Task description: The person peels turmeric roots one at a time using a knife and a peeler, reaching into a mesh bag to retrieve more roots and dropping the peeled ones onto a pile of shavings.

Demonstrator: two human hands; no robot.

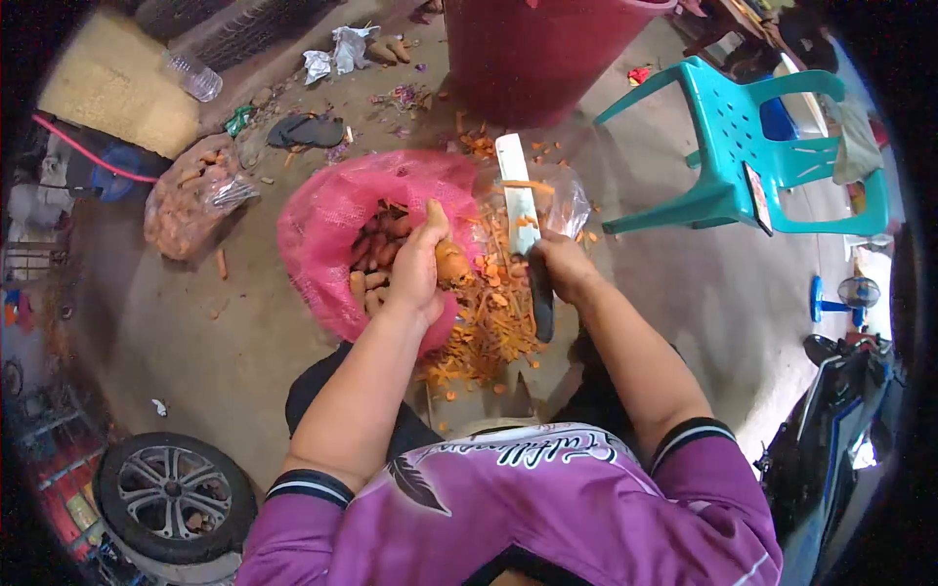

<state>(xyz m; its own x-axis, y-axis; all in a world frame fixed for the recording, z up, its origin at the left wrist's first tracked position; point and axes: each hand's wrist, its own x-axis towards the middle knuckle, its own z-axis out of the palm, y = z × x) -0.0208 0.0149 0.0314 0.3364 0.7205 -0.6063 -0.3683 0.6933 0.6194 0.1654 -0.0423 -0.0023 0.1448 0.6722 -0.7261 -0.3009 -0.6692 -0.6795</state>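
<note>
Left hand (418, 269): gripping orange root (452, 262) in the fingers, beside pink sack (315, 234)
Right hand (567, 266): fingers closed around dark handle (540, 303) of knife (521, 210)
Slip risk: possible nick to left fingers, from bare blade near uneven root

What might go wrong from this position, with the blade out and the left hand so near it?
The long knife in the right hand might slip off the orange root and nick the left hand, which grips it bare.
The open pink sack sits right beside the left hand, so a dropped root could roll in or land among the loose peelings.
</note>
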